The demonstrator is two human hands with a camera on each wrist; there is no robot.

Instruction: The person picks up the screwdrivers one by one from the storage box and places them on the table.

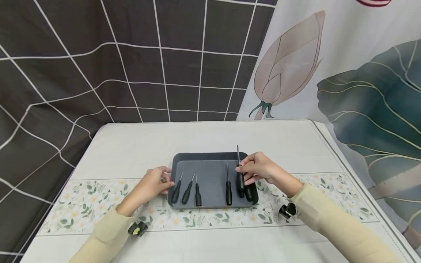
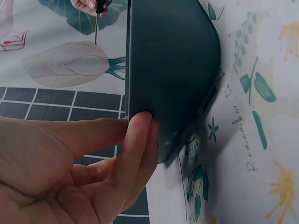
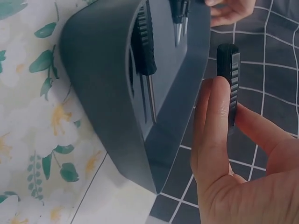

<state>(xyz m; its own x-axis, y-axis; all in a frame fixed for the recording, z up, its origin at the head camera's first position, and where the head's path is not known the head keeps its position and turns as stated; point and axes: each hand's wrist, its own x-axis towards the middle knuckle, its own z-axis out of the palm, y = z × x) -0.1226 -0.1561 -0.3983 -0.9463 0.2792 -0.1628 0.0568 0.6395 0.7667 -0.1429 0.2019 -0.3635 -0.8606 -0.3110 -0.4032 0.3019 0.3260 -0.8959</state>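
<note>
A grey rectangular tray [image 1: 212,157] lies on the table with several black-handled screwdrivers in it. My left hand [image 1: 152,185] pinches its left rim, fingers [image 2: 136,140] against the outer wall and thumb over the edge. Above the tray's right end, my right hand [image 1: 260,168] grips a screwdriver [image 1: 241,184] by its handle, shaft pointing away from me. The same black ridged handle [image 3: 227,60] shows between fingers and thumb in the right wrist view. Below that hand lies a thick black handle [image 1: 251,193], partly covered. Left of it rests another screwdriver [image 1: 228,191].
Three smaller screwdrivers, one of them the innermost [image 1: 198,195], lie side by side in the tray's left part. Under the tray runs a floral band on the white tablecloth [image 1: 197,137]. A dark grid-patterned curtain [image 1: 131,73] and a leaf-print curtain [image 1: 368,109] hang behind.
</note>
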